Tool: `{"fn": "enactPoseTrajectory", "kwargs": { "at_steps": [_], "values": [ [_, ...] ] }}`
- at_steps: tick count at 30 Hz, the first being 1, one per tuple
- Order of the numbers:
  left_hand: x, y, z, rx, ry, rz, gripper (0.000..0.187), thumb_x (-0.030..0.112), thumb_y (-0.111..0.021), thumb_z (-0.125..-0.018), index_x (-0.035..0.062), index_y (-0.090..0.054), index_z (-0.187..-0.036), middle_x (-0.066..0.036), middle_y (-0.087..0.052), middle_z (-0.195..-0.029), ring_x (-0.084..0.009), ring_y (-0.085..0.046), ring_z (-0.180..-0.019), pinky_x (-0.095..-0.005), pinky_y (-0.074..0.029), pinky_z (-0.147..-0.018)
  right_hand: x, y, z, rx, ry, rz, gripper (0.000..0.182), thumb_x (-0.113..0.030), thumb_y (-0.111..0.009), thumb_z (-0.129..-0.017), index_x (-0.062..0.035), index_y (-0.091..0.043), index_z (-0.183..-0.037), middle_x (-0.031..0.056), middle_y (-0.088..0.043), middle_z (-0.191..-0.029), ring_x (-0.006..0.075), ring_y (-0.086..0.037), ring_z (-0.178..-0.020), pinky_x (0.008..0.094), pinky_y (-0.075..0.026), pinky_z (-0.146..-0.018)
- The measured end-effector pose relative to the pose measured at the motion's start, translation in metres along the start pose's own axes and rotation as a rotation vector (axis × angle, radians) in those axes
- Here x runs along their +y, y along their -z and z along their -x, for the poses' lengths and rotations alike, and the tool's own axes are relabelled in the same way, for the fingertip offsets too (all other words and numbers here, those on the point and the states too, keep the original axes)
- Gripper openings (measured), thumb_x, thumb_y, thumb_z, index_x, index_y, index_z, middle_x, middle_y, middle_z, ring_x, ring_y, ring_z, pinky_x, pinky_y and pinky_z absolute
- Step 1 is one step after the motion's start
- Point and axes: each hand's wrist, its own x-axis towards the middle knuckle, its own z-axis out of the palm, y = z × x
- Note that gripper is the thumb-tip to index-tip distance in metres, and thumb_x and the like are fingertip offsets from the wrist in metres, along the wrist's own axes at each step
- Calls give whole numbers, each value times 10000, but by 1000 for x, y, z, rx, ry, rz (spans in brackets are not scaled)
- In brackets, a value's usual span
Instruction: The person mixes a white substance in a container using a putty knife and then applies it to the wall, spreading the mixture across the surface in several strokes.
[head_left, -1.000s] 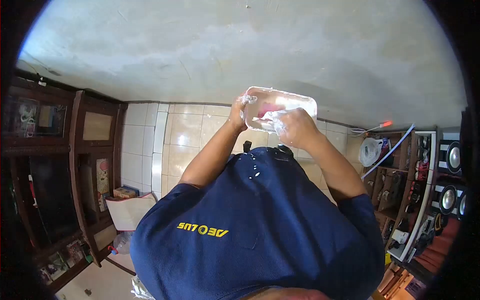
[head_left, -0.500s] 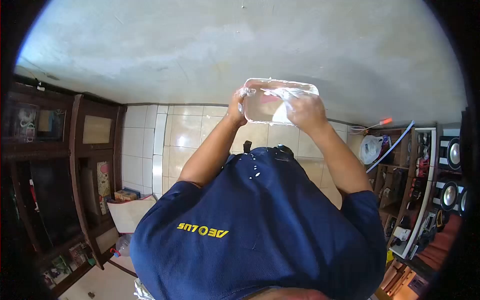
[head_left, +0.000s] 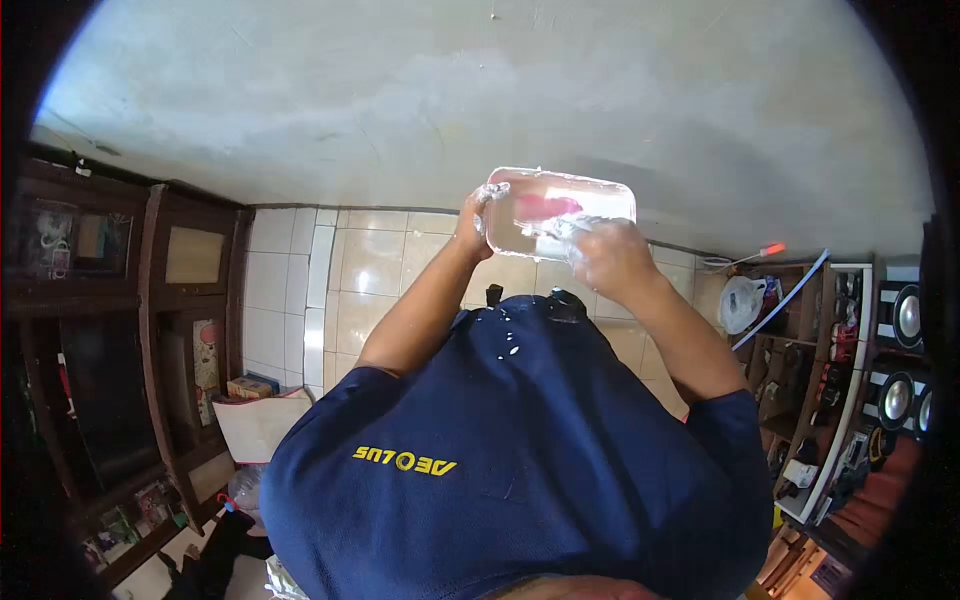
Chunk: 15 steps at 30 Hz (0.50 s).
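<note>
My left hand [head_left: 474,225] grips the left side of a clear rectangular plastic tub [head_left: 492,240], thumb over the rim. White paste coats that thumb and the tub's rim, and a pink patch [head_left: 545,207] shows inside. My right hand [head_left: 612,262] is closed at the tub's near right side on a white-smeared tool [head_left: 560,230], which reaches into the tub. I cannot tell what kind of tool it is under the paste. The tub is held up in front of my chest, close to the wall.
A grey plastered wall [head_left: 300,110] rises ahead above a tiled floor [head_left: 372,262]. On the left stands a dark wooden cabinet [head_left: 150,300]; on the right, a cluttered shelf [head_left: 790,390] with a white plastic bag [head_left: 741,303]. White spots mark my blue shirt [head_left: 560,450].
My right hand has drawn the tool toward my body inside the tub, uncovering more of the pink patch. The tub sits slightly lower in view. A dark shape has appeared at the lower left.
</note>
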Motion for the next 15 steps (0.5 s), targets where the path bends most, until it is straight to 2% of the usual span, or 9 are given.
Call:
{"fn": "enactPoseTrajectory", "kwargs": {
  "at_steps": [3,5,10,12,13,15],
  "values": [
    [3,-9,2,-4,-2,-10,568,412,-429,-827,15,-462,-1233,-176,-534,-1174,-311,-557,-1041,-448,-483,-870,-2,4,-7,58,-33,30,223,-128,-610,-622,-48,-627,-829,142,-594,-667,319,-591,-623,422,-487,-587],
    [9,-19,5,-40,-29,36,475,325,-472,-848,19,-476,-1212,-146,-549,-1162,-270,-564,-1037,-411,-483,-877,-5,3,-13,85,-40,40,191,-124,-617,-611,-59,-621,-790,137,-579,-631,317,-591,-614,430,-481,-580],
    [14,-30,10,47,12,120,502,309,-516,-814,2,-475,-1209,-151,-556,-1140,-271,-570,-1013,-409,-484,-859,2,-20,-14,78,-14,35,187,-116,-599,-635,-72,-626,-814,129,-581,-635,312,-588,-617,434,-477,-589],
    [21,-29,10,-19,-1,5,505,308,-546,-792,-1,-492,-1188,-158,-571,-1107,-275,-581,-985,-406,-487,-848,0,-24,-19,33,-45,30,184,-109,-584,-645,-74,-634,-819,134,-579,-639,304,-593,-644,437,-476,-618],
    [17,-25,8,44,-11,38,494,297,-567,-780,0,-504,-1170,-160,-584,-1077,-276,-590,-965,-404,-493,-838,-6,-16,-23,-70,-124,-6,200,-109,-577,-667,-75,-643,-853,145,-593,-667,305,-595,-679,440,-474,-646],
    [13,-18,5,14,-6,-31,497,317,-517,-804,8,-492,-1192,-157,-566,-1115,-284,-570,-1007,-424,-476,-868,-4,-13,-26,-48,-90,-8,204,-116,-576,-677,-75,-646,-865,146,-602,-683,314,-594,-676,437,-475,-638]
  ]
}}
